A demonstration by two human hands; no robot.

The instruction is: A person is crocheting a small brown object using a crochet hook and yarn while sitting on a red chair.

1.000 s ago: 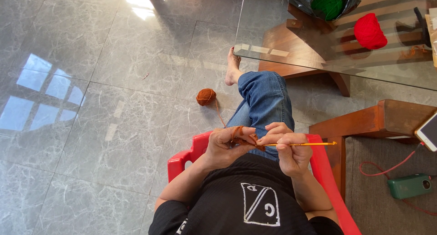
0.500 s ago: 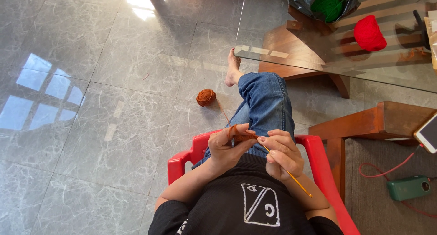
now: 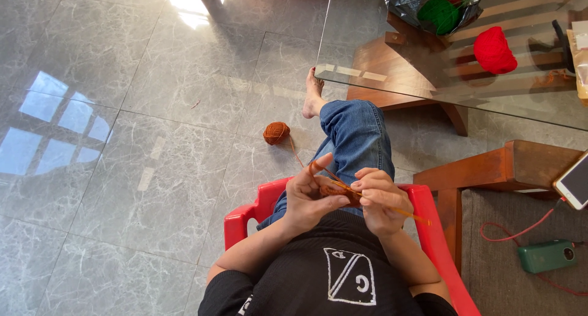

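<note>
Sitting in a red plastic chair (image 3: 245, 221) on grey floor tiles, the person works over the lap, beside a glass surface (image 3: 392, 52). A ball of rust-orange yarn (image 3: 277, 133) lies on the floor near the bare foot, its strand running up to the hands. The left hand (image 3: 309, 196) pinches a small crochet piece (image 3: 338, 190), strand over a raised finger. The right hand (image 3: 380, 196) is closed around a thin yellow hook (image 3: 411, 215). The piece looks soft, light and floppy, best held close to the working loop.

A yarn ball (image 3: 277, 133) lies on the floor (image 3: 122, 138) before the chair (image 3: 245, 221), left of the glass table (image 3: 392, 52).
</note>
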